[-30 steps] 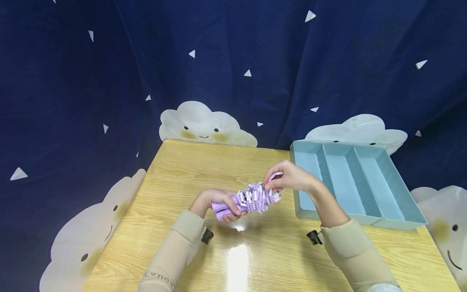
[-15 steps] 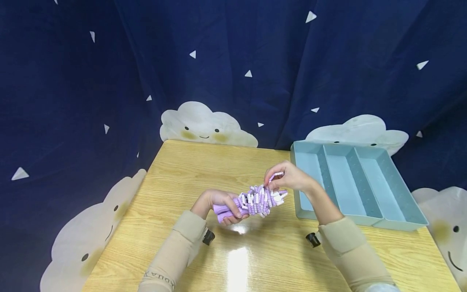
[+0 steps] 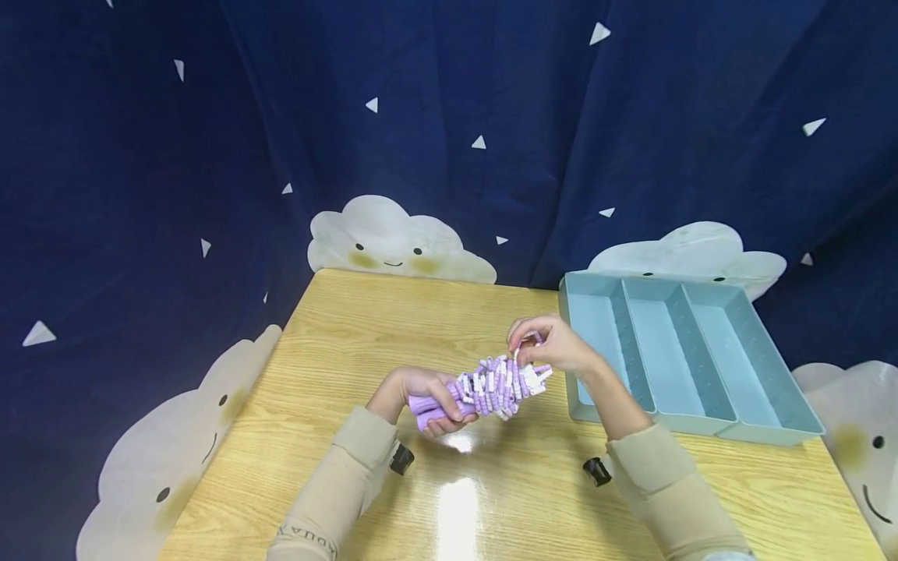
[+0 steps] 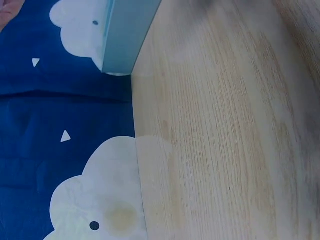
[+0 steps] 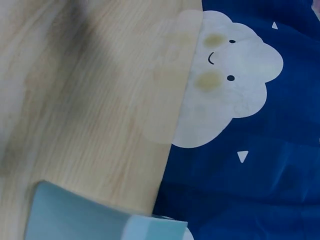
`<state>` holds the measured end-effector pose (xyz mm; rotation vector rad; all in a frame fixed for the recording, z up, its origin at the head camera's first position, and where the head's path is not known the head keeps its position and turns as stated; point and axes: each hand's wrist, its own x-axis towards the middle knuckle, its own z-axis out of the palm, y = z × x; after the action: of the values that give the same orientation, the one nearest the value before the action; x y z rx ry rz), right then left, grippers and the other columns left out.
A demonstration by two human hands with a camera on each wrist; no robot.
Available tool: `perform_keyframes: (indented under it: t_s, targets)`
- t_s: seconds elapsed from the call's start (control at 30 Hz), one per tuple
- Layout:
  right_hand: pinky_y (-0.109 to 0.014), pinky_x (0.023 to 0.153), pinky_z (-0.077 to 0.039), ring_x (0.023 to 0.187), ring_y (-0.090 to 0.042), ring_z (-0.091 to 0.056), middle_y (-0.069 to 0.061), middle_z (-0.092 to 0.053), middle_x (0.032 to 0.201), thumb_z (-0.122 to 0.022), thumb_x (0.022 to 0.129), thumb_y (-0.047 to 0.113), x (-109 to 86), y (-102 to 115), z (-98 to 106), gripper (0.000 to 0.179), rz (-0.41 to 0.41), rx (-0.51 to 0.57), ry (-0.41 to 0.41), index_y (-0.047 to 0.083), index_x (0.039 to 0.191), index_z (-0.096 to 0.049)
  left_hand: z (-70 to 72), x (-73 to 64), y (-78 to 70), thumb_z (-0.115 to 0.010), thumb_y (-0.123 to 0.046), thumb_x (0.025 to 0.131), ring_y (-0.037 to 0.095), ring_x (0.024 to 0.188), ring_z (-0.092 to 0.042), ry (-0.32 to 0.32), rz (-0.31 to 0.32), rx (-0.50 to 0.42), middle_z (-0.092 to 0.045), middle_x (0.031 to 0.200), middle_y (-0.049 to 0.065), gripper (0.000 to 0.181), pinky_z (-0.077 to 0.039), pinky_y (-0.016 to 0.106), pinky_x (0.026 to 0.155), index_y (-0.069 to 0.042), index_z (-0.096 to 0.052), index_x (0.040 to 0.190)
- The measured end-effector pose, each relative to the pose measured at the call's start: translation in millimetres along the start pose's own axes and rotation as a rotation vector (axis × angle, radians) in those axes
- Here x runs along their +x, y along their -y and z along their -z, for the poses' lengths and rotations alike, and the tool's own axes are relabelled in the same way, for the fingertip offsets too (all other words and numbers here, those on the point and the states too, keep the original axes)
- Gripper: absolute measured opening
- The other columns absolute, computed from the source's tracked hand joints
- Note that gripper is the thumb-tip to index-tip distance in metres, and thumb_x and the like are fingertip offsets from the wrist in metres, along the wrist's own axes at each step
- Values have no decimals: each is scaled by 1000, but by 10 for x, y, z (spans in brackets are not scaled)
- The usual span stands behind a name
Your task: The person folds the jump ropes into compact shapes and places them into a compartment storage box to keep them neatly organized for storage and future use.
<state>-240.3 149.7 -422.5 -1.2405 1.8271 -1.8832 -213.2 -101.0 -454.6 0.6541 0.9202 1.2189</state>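
Note:
A beaded jump rope (image 3: 498,387), purple and white, is wound into a thick bundle around its purple handles (image 3: 423,405) in the head view. My left hand (image 3: 429,387) grips the handles, thumb over the top, their ends poking out behind it. At the bundle's far end, my right hand (image 3: 553,344) pinches a strand of the beaded rope between thumb and fingers. A short loop of that strand shows beside the fingers. White bead pieces stick out of the bundle's tip just below this hand. The wrist views do not show the rope.
A light blue tray (image 3: 730,427) with three long compartments stands at the right of the wooden table (image 3: 393,319), beyond my right forearm. Its wall also shows in the left wrist view. Behind the table hangs a dark blue curtain (image 3: 421,140) with white clouds.
The bundle has shifted slightly right, and its white tip has come into clearer view. My right hand has dipped a little with the pinched strand, while the left keeps its grip.

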Motion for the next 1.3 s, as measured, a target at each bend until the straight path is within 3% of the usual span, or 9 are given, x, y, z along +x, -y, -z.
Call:
perform_keyframes:
  t_s: [0.2,0.33,0.47,0.63,0.7,0.87,1.03,1.2,1.3]
  targets:
    - [-18,66,-46,78,-10,-54,4,-61,83,-72,74,15,-27,-74,-37,10,17,63,-14,12,82,-67,5,9,14,-30,2,84,8,48,-38,31,-16,-3,-44,60,-2,18,-35,20,43,-6,-44,92]
    - [-18,67,-44,79,-9,-52,5,-60,84,-71,76,20,-55,-113,-53,9,16,67,-21,15,83,-67,5,19,24,-29,3,84,8,48,-38,54,-30,-6,-44,60,-2,19,-35,20,43,-7,-43,92]
    - [-17,66,-45,81,-9,-53,5,-61,87,-65,81,15,-81,-131,-59,6,7,54,-39,11,85,-66,9,16,36,-31,2,83,8,48,-39,44,-45,0,-44,60,-2,17,-36,20,43,-7,-43,91]
    - [-17,63,-48,83,-7,-55,5,-62,92,-55,86,-4,-137,-120,-41,11,-62,-28,-61,-1,90,-65,9,-3,53,-34,1,82,7,48,-39,34,-61,1,-43,59,-3,14,-35,20,42,-6,-42,91]
    - [-17,63,-48,84,-7,-55,6,-62,95,-52,87,-6,-163,-109,-29,19,-95,-68,-52,4,93,-67,6,-12,55,-33,2,82,7,48,-39,31,-68,-3,-44,60,-3,15,-36,20,42,-6,-42,91]
    - [-21,75,-49,94,-10,-55,3,-61,105,-48,91,-2,-206,-111,2,26,-82,-113,32,9,107,-66,9,-26,57,-33,2,82,7,47,-39,35,-92,4,-44,60,-3,15,-36,20,42,-6,-43,91]
    - [-24,85,-48,103,-14,-54,-6,-59,114,-46,92,-2,-246,-69,-13,28,-90,-155,74,-2,116,-59,31,-29,70,-35,0,81,7,47,-39,59,-118,5,-44,59,-3,12,-34,20,42,-6,-42,90]
    - [-24,81,-50,101,-11,-56,-5,-61,112,-49,90,-3,-272,-5,-71,27,-113,-220,-12,-8,115,-57,40,-37,78,-35,1,81,7,47,-38,50,-135,3,-44,59,-2,14,-34,20,42,-6,-42,91]
    - [-24,76,-53,97,-8,-60,1,-64,109,-51,89,-5,-290,20,-96,25,-124,-201,-77,-13,111,-57,30,-47,73,-36,0,82,7,48,-39,47,-141,10,-44,60,-3,13,-34,19,42,-7,-43,91]
